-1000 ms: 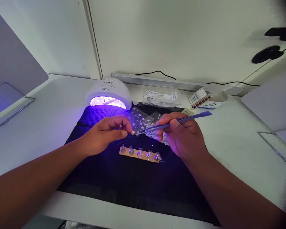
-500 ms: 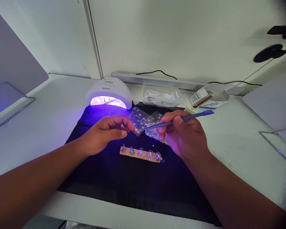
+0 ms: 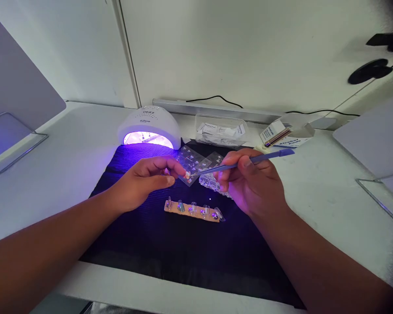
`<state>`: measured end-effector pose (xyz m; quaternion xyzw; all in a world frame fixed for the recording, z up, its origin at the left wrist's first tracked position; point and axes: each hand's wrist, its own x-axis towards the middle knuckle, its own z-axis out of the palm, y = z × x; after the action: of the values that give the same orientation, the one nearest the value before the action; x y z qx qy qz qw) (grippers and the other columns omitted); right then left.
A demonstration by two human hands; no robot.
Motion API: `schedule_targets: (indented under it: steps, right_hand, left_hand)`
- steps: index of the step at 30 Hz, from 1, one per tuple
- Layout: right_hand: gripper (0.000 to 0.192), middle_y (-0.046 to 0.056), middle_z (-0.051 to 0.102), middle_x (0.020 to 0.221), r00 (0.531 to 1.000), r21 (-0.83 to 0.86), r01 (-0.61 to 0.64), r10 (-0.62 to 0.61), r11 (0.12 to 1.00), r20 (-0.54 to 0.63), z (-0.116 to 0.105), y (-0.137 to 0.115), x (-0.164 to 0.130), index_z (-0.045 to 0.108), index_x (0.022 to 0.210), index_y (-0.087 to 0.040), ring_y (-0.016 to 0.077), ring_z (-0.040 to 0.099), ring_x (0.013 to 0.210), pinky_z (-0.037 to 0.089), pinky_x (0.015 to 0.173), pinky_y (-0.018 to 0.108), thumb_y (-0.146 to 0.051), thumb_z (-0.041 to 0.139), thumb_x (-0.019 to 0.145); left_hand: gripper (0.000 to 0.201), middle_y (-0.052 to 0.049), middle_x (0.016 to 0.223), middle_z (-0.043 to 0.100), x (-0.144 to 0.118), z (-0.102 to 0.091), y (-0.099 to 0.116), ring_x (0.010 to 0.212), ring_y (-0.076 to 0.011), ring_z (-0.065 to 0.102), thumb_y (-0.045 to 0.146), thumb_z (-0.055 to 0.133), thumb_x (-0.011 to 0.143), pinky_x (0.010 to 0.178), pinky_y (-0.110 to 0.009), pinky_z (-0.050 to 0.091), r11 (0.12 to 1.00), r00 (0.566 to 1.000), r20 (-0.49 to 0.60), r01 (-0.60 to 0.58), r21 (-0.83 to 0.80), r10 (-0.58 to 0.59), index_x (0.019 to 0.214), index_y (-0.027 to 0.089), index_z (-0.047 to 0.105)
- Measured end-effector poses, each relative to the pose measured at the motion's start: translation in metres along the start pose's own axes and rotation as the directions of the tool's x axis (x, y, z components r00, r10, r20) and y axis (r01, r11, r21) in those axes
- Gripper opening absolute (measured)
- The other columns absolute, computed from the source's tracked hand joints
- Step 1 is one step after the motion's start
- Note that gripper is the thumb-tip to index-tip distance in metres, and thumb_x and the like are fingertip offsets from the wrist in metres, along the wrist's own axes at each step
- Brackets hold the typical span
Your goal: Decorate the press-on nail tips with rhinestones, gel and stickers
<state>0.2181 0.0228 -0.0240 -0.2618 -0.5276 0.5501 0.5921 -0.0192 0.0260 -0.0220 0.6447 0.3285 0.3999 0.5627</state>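
A slim blue-grey pair of tweezers (image 3: 265,157) lies between the thumb and fingers of my right hand (image 3: 257,185), slanting down to the left. At their tip is a tiny pale sticker (image 3: 187,175) with a yellowish part, against the index fingertip of my left hand (image 3: 150,181). The thumb of that hand stays apart from the index finger, and its other fingers curl partly out of sight. Below both hands lies a tan strip (image 3: 183,213) bearing several clear nail tips on shiny round mounts. Clear sticker sheets (image 3: 191,159) lie behind the fingertips.
A white nail lamp (image 3: 149,120) glows violet at the back left of the black mat (image 3: 170,257). A clear case (image 3: 209,182) is partly behind my right hand. Farther back stand a plastic tub (image 3: 221,131) of packets and an open alcohol pad box (image 3: 294,137).
The sticker at the tweezer tip has turned and shows more of its face. The tweezers have shifted very slightly; both hands stay almost in place.
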Motion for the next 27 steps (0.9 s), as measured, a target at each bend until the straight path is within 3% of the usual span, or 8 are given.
schedule_targets:
  steps: [10,13,17,19,21,24,27]
  right_hand:
    - [0.020,-0.001,0.065,0.059,1.000,-0.014,-0.025,0.025,1.000,0.008,0.001,-0.001,0.000,0.076,0.077,-0.023,0.0116,0.058,0.047,0.044,0.040,0.024,-0.042,0.075,0.082]
    - [0.021,0.000,0.065,0.057,0.997,-0.031,-0.069,0.070,0.997,0.031,0.000,-0.002,-0.001,0.076,0.075,-0.022,0.0120,0.057,0.047,0.044,0.040,0.024,-0.043,0.075,0.081]
    - [0.021,-0.001,0.064,0.057,0.992,-0.029,-0.109,0.110,0.994,0.058,0.000,0.001,-0.003,0.076,0.076,-0.021,0.0103,0.057,0.048,0.042,0.040,0.022,-0.041,0.075,0.082]
    - [0.022,-0.002,0.063,0.057,0.989,-0.039,-0.132,0.134,0.990,0.068,0.001,0.005,-0.004,0.076,0.077,-0.020,0.0093,0.056,0.047,0.041,0.040,0.021,-0.041,0.074,0.083]
    - [0.022,-0.002,0.063,0.056,0.984,-0.041,-0.157,0.159,0.987,0.078,0.003,0.009,-0.005,0.075,0.076,-0.019,0.0087,0.054,0.046,0.039,0.039,0.020,-0.040,0.074,0.083]
    - [0.023,-0.003,0.062,0.055,0.977,-0.028,-0.191,0.193,0.981,0.094,0.004,0.017,-0.005,0.073,0.075,-0.019,0.0078,0.052,0.043,0.038,0.039,0.020,-0.040,0.073,0.083]
    - [0.021,-0.003,0.062,0.056,0.977,-0.052,-0.194,0.198,0.980,0.077,0.005,0.022,-0.005,0.074,0.080,-0.019,0.0080,0.052,0.044,0.039,0.039,0.020,-0.040,0.070,0.084]
  left_hand:
    - [0.011,-0.001,0.086,0.066,0.003,-0.001,-0.001,0.083,-0.0145,0.059,0.018,0.063,0.081,0.077,-0.029,0.045,0.952,0.985,-0.094,-0.112,0.284,0.144,0.089,0.019,0.070]
    - [0.011,-0.002,0.087,0.064,0.004,-0.006,0.001,0.085,-0.0153,0.058,0.017,0.059,0.081,0.079,-0.031,0.044,0.881,0.983,0.018,-0.171,0.441,0.182,0.089,0.017,0.067]
    - [0.008,-0.003,0.085,0.060,0.007,-0.016,0.004,0.080,-0.0159,0.055,0.015,0.055,0.081,0.073,-0.031,0.043,0.744,0.959,0.260,-0.254,0.618,0.111,0.081,0.016,0.063]
    - [0.009,-0.003,0.084,0.060,0.009,-0.021,0.003,0.080,-0.0165,0.055,0.015,0.052,0.080,0.072,-0.032,0.043,0.700,0.949,0.303,-0.277,0.658,0.092,0.080,0.016,0.062]
    - [0.012,-0.004,0.085,0.060,0.012,-0.025,0.000,0.080,-0.0170,0.055,0.016,0.050,0.080,0.074,-0.033,0.043,0.650,0.954,0.291,-0.263,0.713,0.068,0.082,0.016,0.062]
    - [0.016,-0.005,0.088,0.063,0.016,-0.029,-0.001,0.081,-0.0182,0.057,0.019,0.049,0.079,0.075,-0.035,0.044,0.565,0.982,0.188,-0.168,0.808,0.022,0.084,0.016,0.064]
    - [0.019,-0.006,0.092,0.065,0.017,-0.033,0.010,0.085,-0.0199,0.058,0.022,0.049,0.079,0.076,-0.035,0.045,0.529,0.995,0.094,-0.090,0.844,0.020,0.088,0.016,0.064]
